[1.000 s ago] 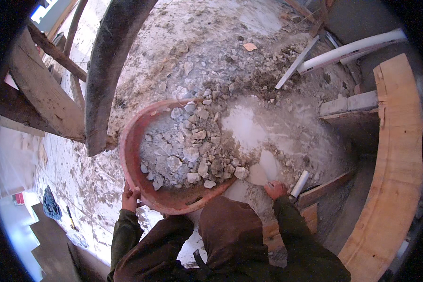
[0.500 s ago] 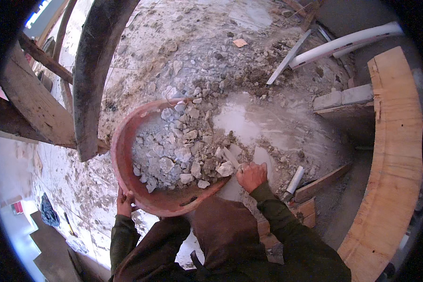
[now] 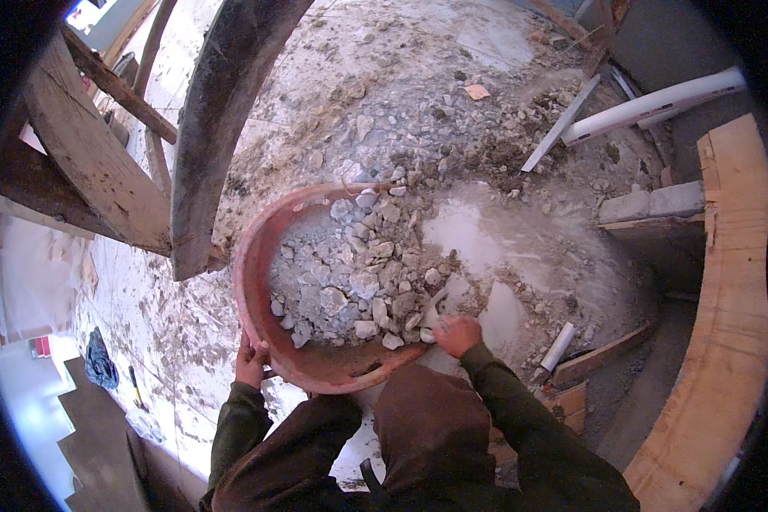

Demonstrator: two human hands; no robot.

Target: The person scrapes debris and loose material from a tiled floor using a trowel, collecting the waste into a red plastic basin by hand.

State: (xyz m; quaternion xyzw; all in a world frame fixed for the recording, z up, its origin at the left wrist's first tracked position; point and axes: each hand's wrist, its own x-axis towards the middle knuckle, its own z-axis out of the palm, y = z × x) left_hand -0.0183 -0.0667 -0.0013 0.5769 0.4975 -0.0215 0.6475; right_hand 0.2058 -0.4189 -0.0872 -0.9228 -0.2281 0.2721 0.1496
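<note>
A shallow reddish rubble pan (image 3: 246,294) with a curved rim lies low in front of my knees. Broken stones and grey debris (image 3: 350,282) fill much of it and spread over its right side. My left hand (image 3: 252,362) grips the pan's lower left rim, thumb over the edge. At the lower right end of the rim, my right hand (image 3: 457,335) is closed around a pale flat piece (image 3: 436,305), whose far end reaches among the stones. Its exact kind is unclear. Fingers of the right hand are partly hidden.
Loose rubble (image 3: 418,136) covers the floor beyond the pan. Wooden boards (image 3: 85,158) and a dark curved plank (image 3: 222,119) stand at left. White pipes (image 3: 657,107), a short white pipe (image 3: 558,346) and a long wooden plank (image 3: 736,290) are at right.
The whole view has shifted, moving the scene rightward in the picture. Relative to the pan, my right hand has moved left, closer to the stones. My left hand keeps its place on the rim.
</note>
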